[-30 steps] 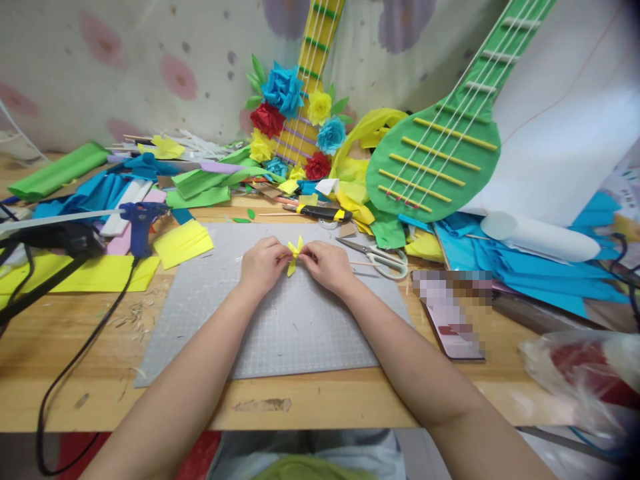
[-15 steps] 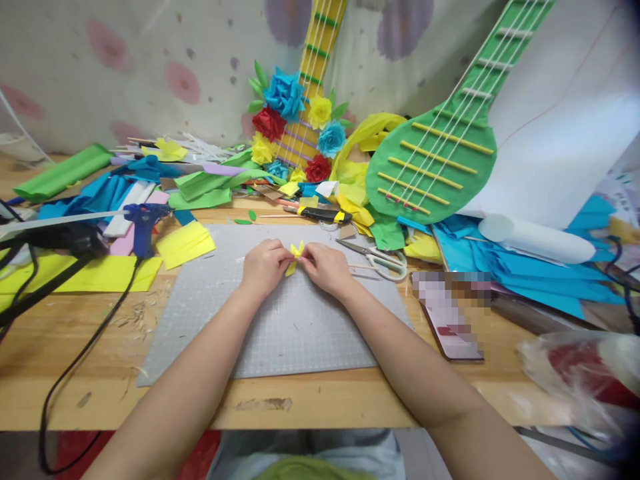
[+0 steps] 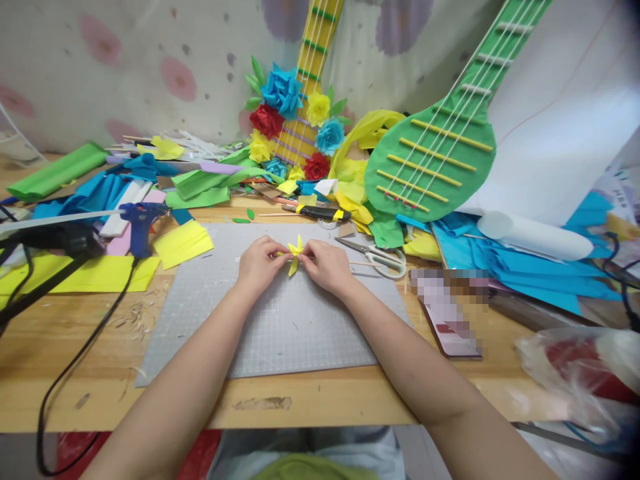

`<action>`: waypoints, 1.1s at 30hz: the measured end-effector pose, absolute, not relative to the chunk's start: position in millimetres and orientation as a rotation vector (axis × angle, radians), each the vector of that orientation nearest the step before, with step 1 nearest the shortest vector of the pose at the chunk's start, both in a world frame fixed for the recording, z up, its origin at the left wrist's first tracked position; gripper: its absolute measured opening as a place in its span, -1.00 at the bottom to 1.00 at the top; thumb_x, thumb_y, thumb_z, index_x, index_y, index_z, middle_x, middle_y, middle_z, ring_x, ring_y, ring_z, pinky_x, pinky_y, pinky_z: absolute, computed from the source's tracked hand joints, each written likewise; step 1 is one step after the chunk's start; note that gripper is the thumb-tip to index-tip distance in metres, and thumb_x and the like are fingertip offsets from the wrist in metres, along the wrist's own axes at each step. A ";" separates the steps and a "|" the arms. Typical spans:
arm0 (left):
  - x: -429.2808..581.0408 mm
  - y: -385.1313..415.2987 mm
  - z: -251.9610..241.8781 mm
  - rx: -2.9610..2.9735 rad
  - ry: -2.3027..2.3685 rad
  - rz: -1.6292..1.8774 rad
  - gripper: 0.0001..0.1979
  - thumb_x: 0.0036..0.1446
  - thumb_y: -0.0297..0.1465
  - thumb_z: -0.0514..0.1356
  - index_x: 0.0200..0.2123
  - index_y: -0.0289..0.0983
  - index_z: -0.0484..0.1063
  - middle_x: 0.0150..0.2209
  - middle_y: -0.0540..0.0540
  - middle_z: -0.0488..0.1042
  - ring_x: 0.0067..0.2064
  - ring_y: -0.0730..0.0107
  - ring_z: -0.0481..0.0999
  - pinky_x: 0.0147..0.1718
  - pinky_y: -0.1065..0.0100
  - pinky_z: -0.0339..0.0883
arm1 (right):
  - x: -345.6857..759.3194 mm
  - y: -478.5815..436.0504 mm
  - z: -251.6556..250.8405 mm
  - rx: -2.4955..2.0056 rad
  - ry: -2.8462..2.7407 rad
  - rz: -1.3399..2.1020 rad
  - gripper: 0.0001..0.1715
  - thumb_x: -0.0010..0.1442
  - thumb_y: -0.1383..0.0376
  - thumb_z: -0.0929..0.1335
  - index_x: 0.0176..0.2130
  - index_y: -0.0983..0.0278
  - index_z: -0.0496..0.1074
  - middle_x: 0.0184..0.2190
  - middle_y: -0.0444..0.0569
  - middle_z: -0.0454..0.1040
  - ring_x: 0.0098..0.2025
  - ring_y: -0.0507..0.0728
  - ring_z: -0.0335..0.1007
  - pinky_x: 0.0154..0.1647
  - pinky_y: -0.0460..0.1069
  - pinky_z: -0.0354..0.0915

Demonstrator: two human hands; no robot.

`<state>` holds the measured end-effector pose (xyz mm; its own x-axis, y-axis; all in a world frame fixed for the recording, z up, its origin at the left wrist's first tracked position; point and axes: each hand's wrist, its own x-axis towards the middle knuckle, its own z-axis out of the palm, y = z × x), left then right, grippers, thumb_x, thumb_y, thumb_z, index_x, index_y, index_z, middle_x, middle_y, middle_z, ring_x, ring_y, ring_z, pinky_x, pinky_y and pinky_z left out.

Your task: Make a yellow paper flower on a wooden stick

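Fingers of the left hand (image 3: 259,267) and right hand (image 3: 327,265) pinch a yellow flower (image 3: 297,251) over the mat (image 3: 300,333); scissors (image 3: 384,257) lie near the right hand; a glue gun (image 3: 142,230) is farther left.

"How is the tabletop (image 3: 345,410) looking?"
"It's showing smooth wood grain, with a rough, worn patch near the edge."
"And the cutting mat (image 3: 295,333)?"
"Looking matt. The yellow flower (image 3: 296,251) is looking like matt paper."
"The scissors (image 3: 370,251)?"
"Their blades are looking metallic, their handles like smooth plastic. That clear plastic bag (image 3: 575,373) is gleaming, glossy and crinkled."
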<state>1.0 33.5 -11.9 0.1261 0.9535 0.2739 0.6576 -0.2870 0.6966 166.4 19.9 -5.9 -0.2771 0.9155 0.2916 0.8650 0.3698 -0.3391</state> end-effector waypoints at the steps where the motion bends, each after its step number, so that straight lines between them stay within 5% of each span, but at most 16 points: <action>1: 0.8 33.5 -11.9 2.020 1.546 0.966 -0.85 -0.06 -0.27 0.23 -0.45 -0.22 0.50 -0.45 0.02 0.36 -0.43 0.51 0.32 -0.43 0.42 0.17 | 166.4 19.5 -6.1 -1.541 -2.205 0.156 -0.86 0.15 0.23 0.27 -0.39 0.24 0.31 -0.41 -0.14 0.45 -0.37 0.04 0.32 -0.43 -0.07 0.00; 16: -7.1 39.0 -11.9 2.164 1.596 0.965 -0.83 -0.01 -0.25 0.18 -0.46 -0.20 0.48 -0.49 0.00 0.31 -0.43 0.46 0.29 -0.43 0.40 0.13 | 169.7 20.9 -3.8 -1.497 -2.195 0.180 -0.87 0.16 0.22 0.27 -0.30 0.23 0.32 -0.34 -0.11 0.45 -0.30 0.05 0.31 -0.37 -0.08 0.05; 23: -0.8 31.8 -6.9 1.901 1.683 1.082 -0.76 -0.02 -0.25 0.15 -0.27 -0.21 0.29 -0.48 0.08 0.30 -0.48 0.53 0.27 -0.45 0.44 0.14 | 171.7 23.2 -6.9 -1.524 -2.209 0.154 -0.90 0.17 0.25 0.27 -0.33 0.24 0.32 -0.35 -0.09 0.44 -0.30 0.06 0.29 -0.36 -0.07 0.05; 29: 11.2 19.7 1.6 1.993 1.835 0.772 -0.72 -0.10 -0.16 0.19 -0.39 -0.19 0.23 -0.51 0.09 0.35 -0.50 0.47 0.32 -0.53 0.42 0.03 | 170.3 21.0 -7.6 -1.535 -2.215 0.158 -0.89 0.17 0.25 0.26 -0.33 0.24 0.31 -0.36 -0.08 0.42 -0.31 0.06 0.28 -0.37 -0.07 0.05; 33: 12.2 22.6 -2.6 2.017 1.905 0.676 -0.86 -0.02 -0.27 0.13 -0.43 -0.18 0.24 -0.50 0.04 0.40 -0.47 0.40 0.36 -0.52 0.39 -0.01 | 170.5 20.9 -7.3 -1.528 -2.222 0.148 -0.90 0.16 0.26 0.26 -0.33 0.24 0.31 -0.36 -0.09 0.42 -0.31 0.06 0.28 -0.36 -0.07 0.06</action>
<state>12.2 22.6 -2.6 0.0180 0.9901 0.1393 0.8564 -0.0872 0.5089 170.5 20.9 -7.3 -0.2948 0.9099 0.2918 0.8631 0.3846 -0.3272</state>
